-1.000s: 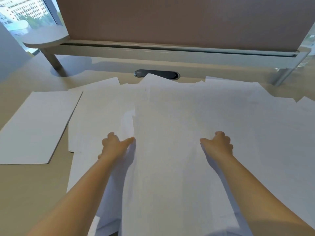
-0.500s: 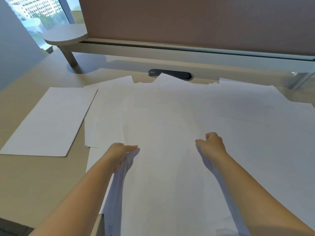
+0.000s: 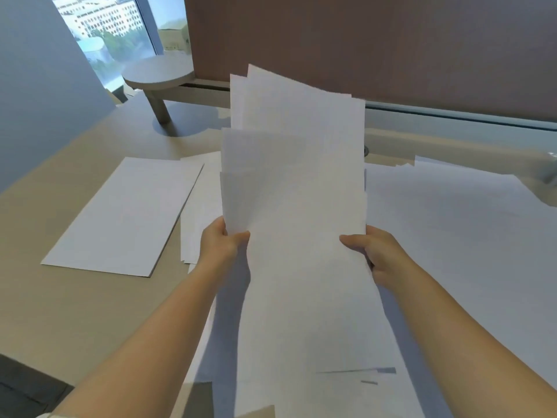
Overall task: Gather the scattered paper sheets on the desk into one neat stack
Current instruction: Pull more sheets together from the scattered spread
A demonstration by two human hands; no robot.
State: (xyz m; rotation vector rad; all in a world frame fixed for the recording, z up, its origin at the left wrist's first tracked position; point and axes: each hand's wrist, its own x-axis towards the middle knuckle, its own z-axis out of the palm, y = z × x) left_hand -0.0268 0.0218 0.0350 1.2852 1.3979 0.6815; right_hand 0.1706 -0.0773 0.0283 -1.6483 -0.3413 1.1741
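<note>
Nearest the person, both forearms reached fwd over the desk, w/ a bundle of sheets lifted between the two hands and tilted up toward the camera, its lower edge hanging down close to the body. The left hand gripped the bundle's left edge, thumb on the near face, fingers curled round behind. The right hand held the right edge the same way, thumb pressed flat on the front, the other fingers hidden behind the paper, so couldn't tell how they lay. The sheets in the bundle weren't squared up: top edges stepped at diff heights, corners fanned out at upper left. Under and to the right of it, more loose sheets lay spread flat over the desk, overlapping, reaching toward the right edge of view. Just left of the bundle, a few overlapping sheets poked out, and beside those a separate flat stack sat apart on bare desk. Further back stood a small round raised shelf on a leg, a brownish partition panel along the desk's rear, and a window at upper left showing bldgs outside.
</note>
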